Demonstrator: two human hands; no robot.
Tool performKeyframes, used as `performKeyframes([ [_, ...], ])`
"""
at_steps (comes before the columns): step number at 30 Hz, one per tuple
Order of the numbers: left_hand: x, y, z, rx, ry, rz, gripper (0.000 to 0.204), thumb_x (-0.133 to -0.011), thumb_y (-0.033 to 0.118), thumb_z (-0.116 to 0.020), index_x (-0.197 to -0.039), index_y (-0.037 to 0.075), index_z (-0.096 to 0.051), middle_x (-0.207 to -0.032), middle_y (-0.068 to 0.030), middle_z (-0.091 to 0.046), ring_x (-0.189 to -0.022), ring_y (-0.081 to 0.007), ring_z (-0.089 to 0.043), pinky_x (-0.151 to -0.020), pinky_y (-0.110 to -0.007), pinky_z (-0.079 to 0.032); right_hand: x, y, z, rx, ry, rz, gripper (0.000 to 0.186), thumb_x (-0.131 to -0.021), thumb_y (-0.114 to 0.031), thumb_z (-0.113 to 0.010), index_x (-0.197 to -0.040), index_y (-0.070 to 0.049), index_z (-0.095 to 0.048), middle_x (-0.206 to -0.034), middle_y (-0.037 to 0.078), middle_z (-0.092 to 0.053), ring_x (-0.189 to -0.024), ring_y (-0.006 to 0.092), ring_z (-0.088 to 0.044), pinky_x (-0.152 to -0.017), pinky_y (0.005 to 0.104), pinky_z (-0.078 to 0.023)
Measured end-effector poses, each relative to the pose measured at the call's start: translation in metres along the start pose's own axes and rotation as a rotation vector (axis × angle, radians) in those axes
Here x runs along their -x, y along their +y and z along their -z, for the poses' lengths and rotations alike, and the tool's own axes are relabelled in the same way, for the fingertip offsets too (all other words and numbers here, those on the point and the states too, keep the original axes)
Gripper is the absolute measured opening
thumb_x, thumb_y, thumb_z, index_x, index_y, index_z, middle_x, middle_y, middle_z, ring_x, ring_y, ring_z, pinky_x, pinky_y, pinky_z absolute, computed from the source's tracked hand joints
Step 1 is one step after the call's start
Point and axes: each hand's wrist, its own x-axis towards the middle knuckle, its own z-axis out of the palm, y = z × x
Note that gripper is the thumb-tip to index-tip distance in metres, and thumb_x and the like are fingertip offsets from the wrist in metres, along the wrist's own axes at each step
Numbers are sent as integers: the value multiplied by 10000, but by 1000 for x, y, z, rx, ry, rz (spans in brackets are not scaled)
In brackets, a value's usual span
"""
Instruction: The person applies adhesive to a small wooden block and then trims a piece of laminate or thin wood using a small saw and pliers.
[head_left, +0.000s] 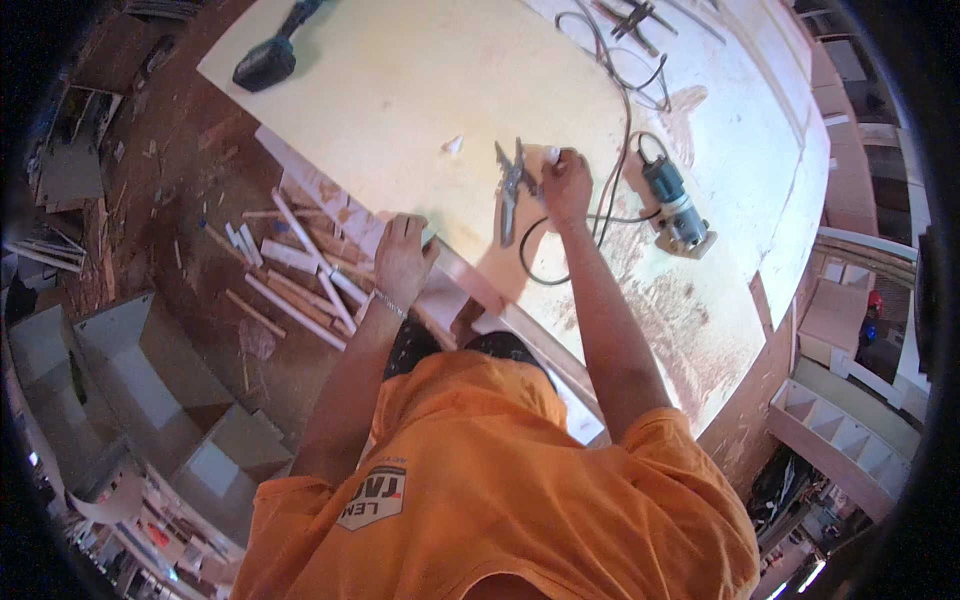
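Note:
Over the near edge of the pale tabletop (400, 110), my left hand (404, 258) has its fingers curled. A small pale bit shows at its fingertips; its kind cannot be made out. Farther in on the tabletop, my right hand (567, 188) is closed, with a small white piece (552, 155) at its thumb and fingertips. Just left of that hand lie grey metal pliers (509, 190) with their jaws pointing away from me. To its right a teal and black trim router (676, 203) lies on its side, its dark cord (627, 110) running across the top.
A cordless power tool (265, 65) lies at the far left corner. Black clamps (635, 22) lie at the far right. Brown sawdust (690, 320) covers the right part of the tabletop. White and wooden strips (300, 265) lie on the floor at left, near open cabinet boxes (140, 365).

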Motion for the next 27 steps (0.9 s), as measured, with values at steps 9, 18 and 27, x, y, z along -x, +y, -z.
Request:
performKeyframes([
  [9,13,-18,3,10,15,-91,330,-796,172,-755,-1067,26,-637,-1044,-162,-592,-1032,-362,-588,-908,-457,-515,58,-21,29,-167,144,-31,369,-857,-154,-740,-1131,24,-567,-1075,218,-604,-989,412,-601,-861,497,-497],
  [18,-10,-22,-3,13,-15,-92,334,-779,181,-778,-1041,34,-633,-1032,-161,-606,-1016,-366,-597,-903,-461,-513,-5,-111,59,-355,99,204,360,-870,-115,-704,-1175,11,-561,-1101,230,-611,-1056,419,-580,-915,514,-470],
  [27,-31,-25,5,175,-88,-32,389,-751,179,-789,-1071,44,-613,-1046,-152,-610,-1016,-357,-607,-906,-459,-508,-296,-68,-52,-63,-65,224,420,-830,-223,-766,-1145,-12,-586,-1046,246,-704,-1007,440,-675,-886,513,-534],
])
